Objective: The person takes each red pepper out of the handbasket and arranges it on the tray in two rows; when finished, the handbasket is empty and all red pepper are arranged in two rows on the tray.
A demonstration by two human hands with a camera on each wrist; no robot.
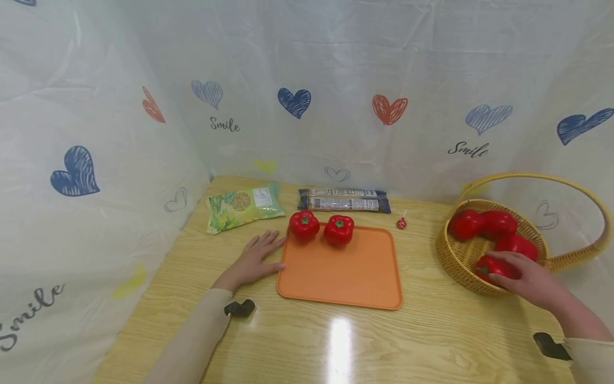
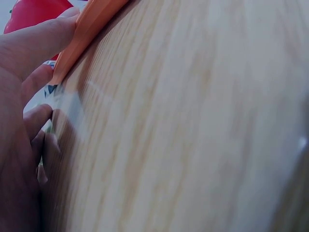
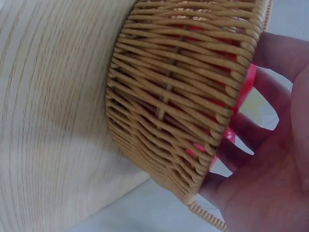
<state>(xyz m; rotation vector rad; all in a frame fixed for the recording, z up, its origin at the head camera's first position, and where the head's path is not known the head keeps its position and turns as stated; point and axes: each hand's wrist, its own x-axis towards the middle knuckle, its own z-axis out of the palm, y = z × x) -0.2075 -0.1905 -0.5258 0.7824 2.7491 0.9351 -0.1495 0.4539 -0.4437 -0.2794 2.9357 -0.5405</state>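
An orange tray (image 1: pixel 342 272) lies on the table with two red bell peppers (image 1: pixel 304 225) (image 1: pixel 339 230) along its far edge. My left hand (image 1: pixel 255 260) rests at the tray's left edge, fingers spread, thumb touching the rim; the left wrist view shows the thumb against the tray's side (image 2: pixel 89 31). On the right, my right hand (image 1: pixel 530 277) reaches into a wicker basket (image 1: pixel 455 264) and grips a red bell pepper (image 1: pixel 494 268) between thumb and fingers. Other red peppers (image 1: pixel 467 224) lie in the basket. In the right wrist view the basket wall (image 3: pixel 178 82) hides much of the grip.
A green-yellow packet (image 1: pixel 245 207) and a dark long package (image 1: pixel 344 201) lie behind the tray. A small red lollipop (image 1: pixel 401 223) sits right of them. The basket's tall handle (image 1: pixel 542 176) arches over its right side. A white printed sheet (image 1: pixel 336 69) hangs behind.
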